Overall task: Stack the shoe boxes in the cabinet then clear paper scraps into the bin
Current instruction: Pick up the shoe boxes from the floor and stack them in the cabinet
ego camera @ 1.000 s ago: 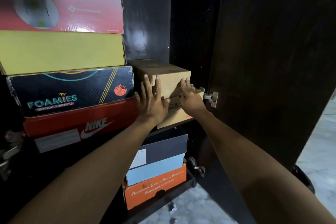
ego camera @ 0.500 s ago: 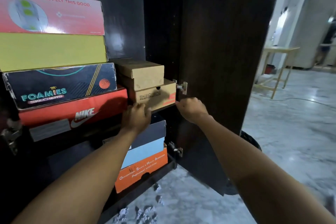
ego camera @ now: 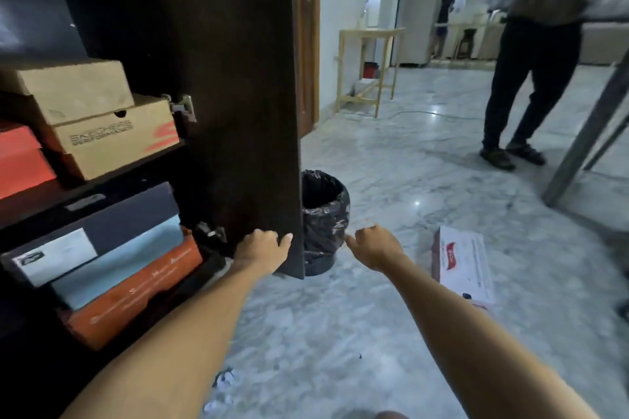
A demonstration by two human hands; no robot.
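Shoe boxes fill the dark cabinet at left: two brown boxes [ego camera: 102,136] on the upper shelf beside a red box [ego camera: 20,160], and navy [ego camera: 112,218], light blue [ego camera: 119,262] and orange [ego camera: 136,296] boxes stacked below. My left hand [ego camera: 263,247] is curled on the lower edge of the open cabinet door [ego camera: 238,112]. My right hand [ego camera: 372,247] hangs in a loose fist, holding nothing, just right of the black-lined bin [ego camera: 326,214]. The door hides part of the bin, which stands behind it. White paper scraps [ego camera: 224,381] lie on the floor near my left forearm.
A white shoe box [ego camera: 463,269] lies on the marble floor at right. A person in dark trousers [ego camera: 531,78] stands at the back right beside a slanted metal leg [ego camera: 585,139]. A wooden table [ego camera: 367,61] stands by the far wall, with a cable running along the floor.
Both hands came off the brown boxes and dropped lower. The left hand went to the door's edge. The view swung right, bringing the bin and floor into sight.
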